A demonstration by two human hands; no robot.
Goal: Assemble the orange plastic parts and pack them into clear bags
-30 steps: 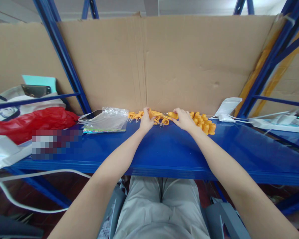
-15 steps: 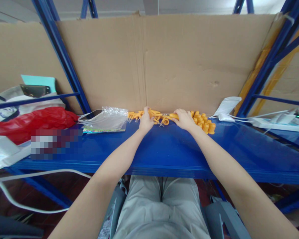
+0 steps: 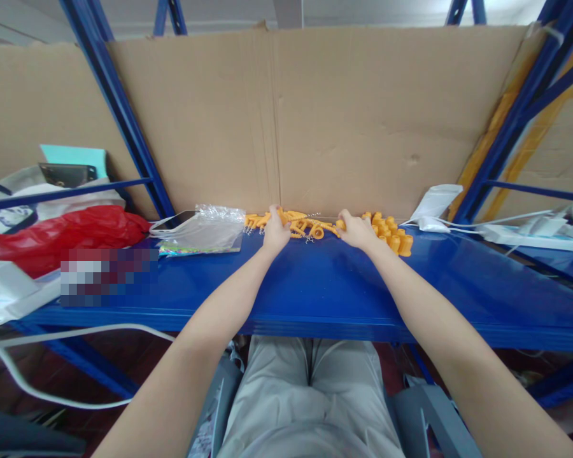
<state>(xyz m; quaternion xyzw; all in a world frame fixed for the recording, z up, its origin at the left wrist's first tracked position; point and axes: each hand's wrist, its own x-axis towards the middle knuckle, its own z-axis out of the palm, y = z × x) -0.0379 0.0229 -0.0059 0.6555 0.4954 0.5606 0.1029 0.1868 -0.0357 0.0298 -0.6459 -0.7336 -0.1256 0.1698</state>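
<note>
Orange plastic keychains (image 3: pixel 316 231) with small metal chains lie in a loose row along the cardboard at the back of the blue shelf. My left hand (image 3: pixel 277 234) is at the left part of this row, thumb and fingers closed around an orange keychain that is mostly hidden. At the row's right end, my right hand (image 3: pixel 358 231) pinches another orange piece, which shows between thumb and forefinger. Just right of that hand, several orange pieces (image 3: pixel 402 243) stand close together in a block. The fingertips of both hands are partly hidden.
Clear plastic bags (image 3: pixel 205 232) lie left of the keychains, beside a red plastic bag (image 3: pixel 100 230). A white adapter with cables (image 3: pixel 433 224) and a power strip (image 3: pixel 539 235) are at the right. Cardboard (image 3: pixel 344 121) walls off the back between blue posts.
My right hand has shifted slightly right, uncovering more of the row's right end and some chain. My left hand has moved a little to the left.
</note>
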